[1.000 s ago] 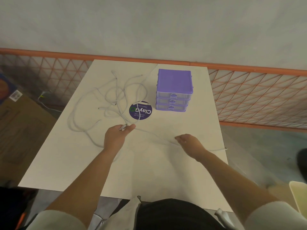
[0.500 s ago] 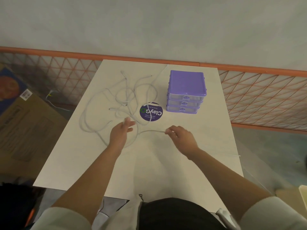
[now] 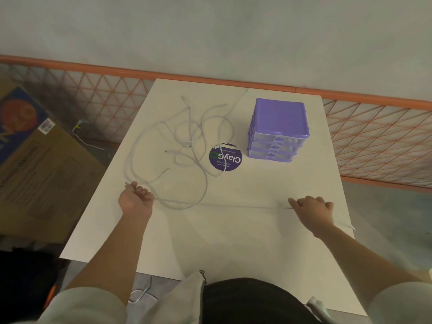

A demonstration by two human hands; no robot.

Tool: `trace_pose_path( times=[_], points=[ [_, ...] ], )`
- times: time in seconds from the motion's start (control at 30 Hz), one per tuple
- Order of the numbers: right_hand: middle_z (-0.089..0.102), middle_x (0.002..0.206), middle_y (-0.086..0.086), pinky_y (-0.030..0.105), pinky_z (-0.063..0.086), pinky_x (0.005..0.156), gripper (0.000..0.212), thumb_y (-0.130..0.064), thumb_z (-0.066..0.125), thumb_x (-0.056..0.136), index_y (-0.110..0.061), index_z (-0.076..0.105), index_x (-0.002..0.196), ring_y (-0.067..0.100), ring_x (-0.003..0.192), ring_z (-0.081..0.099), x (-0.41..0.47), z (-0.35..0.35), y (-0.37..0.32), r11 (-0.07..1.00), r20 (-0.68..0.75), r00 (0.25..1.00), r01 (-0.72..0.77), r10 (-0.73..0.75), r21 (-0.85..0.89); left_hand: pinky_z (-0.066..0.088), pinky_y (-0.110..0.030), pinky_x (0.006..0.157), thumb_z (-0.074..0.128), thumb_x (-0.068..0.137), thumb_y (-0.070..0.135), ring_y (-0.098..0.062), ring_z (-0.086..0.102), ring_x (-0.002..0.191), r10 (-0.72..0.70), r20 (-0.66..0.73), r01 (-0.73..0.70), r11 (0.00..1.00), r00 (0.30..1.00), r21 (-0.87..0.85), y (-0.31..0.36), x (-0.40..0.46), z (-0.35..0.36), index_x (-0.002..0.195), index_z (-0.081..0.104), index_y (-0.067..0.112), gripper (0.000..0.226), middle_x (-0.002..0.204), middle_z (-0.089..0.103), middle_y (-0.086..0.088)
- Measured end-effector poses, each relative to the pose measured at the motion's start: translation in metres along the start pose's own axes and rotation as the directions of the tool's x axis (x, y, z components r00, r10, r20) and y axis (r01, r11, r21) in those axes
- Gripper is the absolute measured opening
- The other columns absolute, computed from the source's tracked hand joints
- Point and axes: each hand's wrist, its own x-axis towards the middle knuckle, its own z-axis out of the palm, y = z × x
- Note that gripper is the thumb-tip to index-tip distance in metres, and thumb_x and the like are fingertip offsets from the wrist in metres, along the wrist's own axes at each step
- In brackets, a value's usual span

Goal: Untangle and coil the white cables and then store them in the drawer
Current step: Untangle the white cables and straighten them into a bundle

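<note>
Still, with my left hand [image 3: 136, 200] and right hand [image 3: 312, 208] both pinching one taut cable [image 3: 222, 205], harder pulling could tighten the tangle [image 3: 187, 141].

I see a white rectangular table [image 3: 233, 242] with a matte top, its far edge against an orange-railed mesh fence. Lying on it is a loose tangle of thin white cables [image 3: 187, 141], spread over the far left part. Just right of the tangle sits a round dark purple sticker [image 3: 230, 159] with white lettering; one cable crosses it. Near that, on the far right, stands a purple plastic three-drawer box [image 3: 279, 129].
</note>
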Motion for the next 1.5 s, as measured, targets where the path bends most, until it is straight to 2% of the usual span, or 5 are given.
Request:
trace_pose_path(
  times=[0.43, 0.67, 0.83, 0.93, 1.5],
  points=[
    [0.046, 0.147, -0.005, 0.029, 0.025, 0.113, 0.057, -0.04, 0.055, 0.096, -0.027, 0.038, 0.148, 0.016, 0.135, 0.04, -0.052, 0.007, -0.174, 0.69, 0.049, 0.767, 0.546, -0.64, 0.475, 0.039, -0.014, 0.04, 0.024, 0.106, 0.018, -0.01, 0.038, 0.034, -0.216, 0.087, 0.232, 0.869, 0.973, -0.437, -0.02, -0.035, 0.042, 0.084, 0.048, 0.015, 0.033, 0.063, 0.038, 0.0],
    [0.065, 0.076, -0.005, 0.032, 0.044, 0.07, 0.052, -0.065, 0.038, 0.094, -0.024, 0.066, 0.08, 0.015, 0.073, 0.059, -0.052, -0.001, -0.163, 0.704, 0.119, 0.896, 0.247, -0.427, 0.666, 0.046, -0.022, 0.052, 0.029, 0.107, 0.023, -0.01, 0.044, 0.048, -0.153, 0.031, 0.149, 0.868, 0.988, -0.473, 0.008, -0.02, 0.028, 0.096, 0.054, 0.021, 0.027, 0.071, 0.046, 0.0],
    [0.063, 0.07, -0.004, 0.029, 0.041, 0.061, 0.06, -0.061, 0.024, 0.098, -0.021, 0.055, 0.065, 0.023, 0.073, 0.061, -0.031, 0.006, -0.096, 0.937, -0.037, 0.992, 0.123, -0.118, 0.328, 0.048, -0.036, 0.083, 0.036, 0.103, 0.035, -0.011, 0.044, 0.06, -0.064, -0.077, 0.047, 0.976, 0.995, -0.211, 0.018, -0.011, 0.004, 0.105, 0.058, 0.031, 0.022, 0.069, 0.047, 0.008],
    [0.062, 0.066, -0.003, 0.026, 0.04, 0.054, 0.057, -0.054, 0.027, 0.099, -0.02, 0.06, 0.069, 0.021, 0.067, 0.063, -0.022, 0.014, -0.066, 0.984, -0.037, 0.997, 0.07, -0.065, 0.164, 0.048, -0.024, 0.062, 0.035, 0.104, 0.041, -0.011, 0.034, 0.047, -0.025, -0.097, 0.007, 0.985, 0.995, -0.174, 0.015, -0.009, 0.002, 0.104, 0.057, 0.028, 0.025, 0.063, 0.035, 0.006],
    [0.058, 0.091, -0.005, 0.027, 0.043, 0.068, 0.02, -0.043, 0.056, 0.093, -0.024, 0.059, 0.087, 0.02, 0.085, 0.059, -0.016, 0.011, -0.176, 0.866, 0.178, 0.899, 0.307, -0.4, 0.394, 0.024, -0.017, 0.041, 0.035, 0.105, 0.042, -0.009, 0.022, 0.048, 0.024, -0.078, -0.019, 0.998, 0.997, 0.058, 0.004, -0.019, -0.034, 0.094, 0.053, 0.022, 0.029, 0.064, 0.028, 0.005]
  ],
)
